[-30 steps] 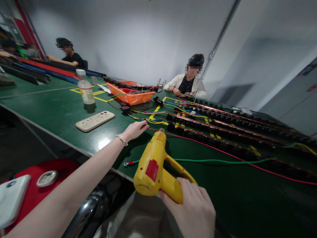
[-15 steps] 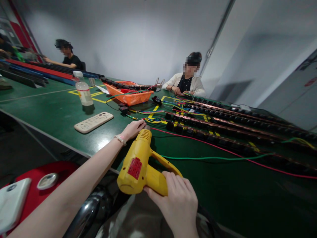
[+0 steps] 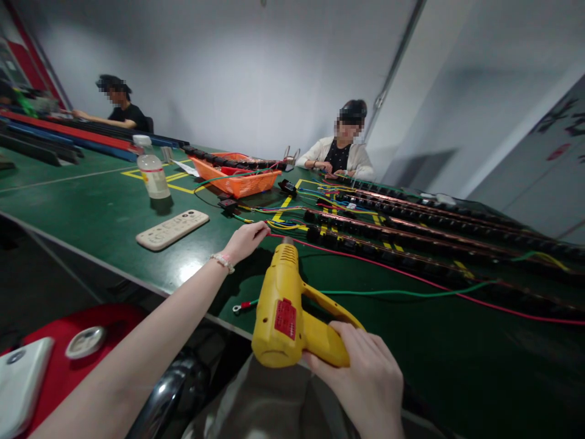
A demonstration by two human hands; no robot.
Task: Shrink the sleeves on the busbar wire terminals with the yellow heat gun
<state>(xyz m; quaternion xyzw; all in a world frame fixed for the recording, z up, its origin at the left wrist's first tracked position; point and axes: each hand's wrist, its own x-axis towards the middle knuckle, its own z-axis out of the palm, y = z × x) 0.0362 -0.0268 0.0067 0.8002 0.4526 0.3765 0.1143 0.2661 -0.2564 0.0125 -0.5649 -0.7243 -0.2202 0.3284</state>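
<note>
My right hand [image 3: 365, 372] is wrapped round the handle of a yellow heat gun [image 3: 276, 317]. The gun's metal nozzle points away from me, just right of my left fingertips. My left hand [image 3: 247, 242], with a beaded bracelet at the wrist, is closed in a pinch on the end of a red wire [image 3: 365, 259]; the very tip is hidden by the fingers. A green wire [image 3: 384, 292] runs behind the heat gun and comes out on its left, ending in a ring terminal [image 3: 236, 309] with a red sleeve, near the table edge.
Long black strips with copper bars [image 3: 439, 253] and bundled wires lie at the right. An orange basket [image 3: 237, 185], a bottle [image 3: 153, 174] and a beige remote control [image 3: 172, 230] stand or lie beyond my left hand. Co-workers sit across the green table [image 3: 105, 244]. A white phone [image 3: 22, 384] rests on a red seat.
The heat gun has moved right and slightly down, and its nozzle has come away from my left fingers. The ring terminal of the green wire now shows. My left hand has barely moved.
</note>
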